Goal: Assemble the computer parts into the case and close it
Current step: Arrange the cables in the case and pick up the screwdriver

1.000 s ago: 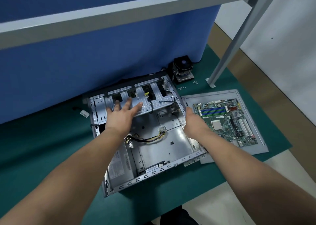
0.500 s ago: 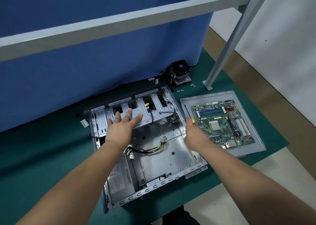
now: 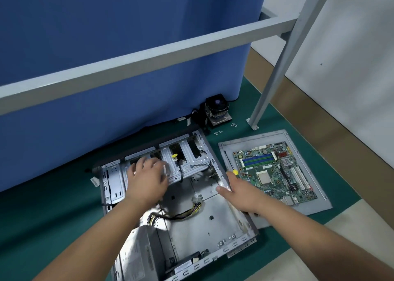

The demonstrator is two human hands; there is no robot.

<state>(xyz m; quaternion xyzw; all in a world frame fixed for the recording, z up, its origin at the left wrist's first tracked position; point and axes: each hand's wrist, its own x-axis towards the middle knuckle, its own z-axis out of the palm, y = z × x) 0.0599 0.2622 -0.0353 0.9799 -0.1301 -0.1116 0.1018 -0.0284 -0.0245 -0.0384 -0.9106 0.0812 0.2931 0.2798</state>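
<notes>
We see the open case lying on the green surface, power supply nearest us. Our right hand grips its right wall; our left hand rests, fingers curled, on the drive cage. The motherboard lies beside, on a panel.

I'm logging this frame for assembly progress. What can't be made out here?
- Left hand: fingers motion-blurred on the drive cage; grip unclear.
- Right hand: fingers hidden behind the case wall.
- Screws: too small to count.
- Power supply: label blurred, cut off by the bottom edge.
</notes>
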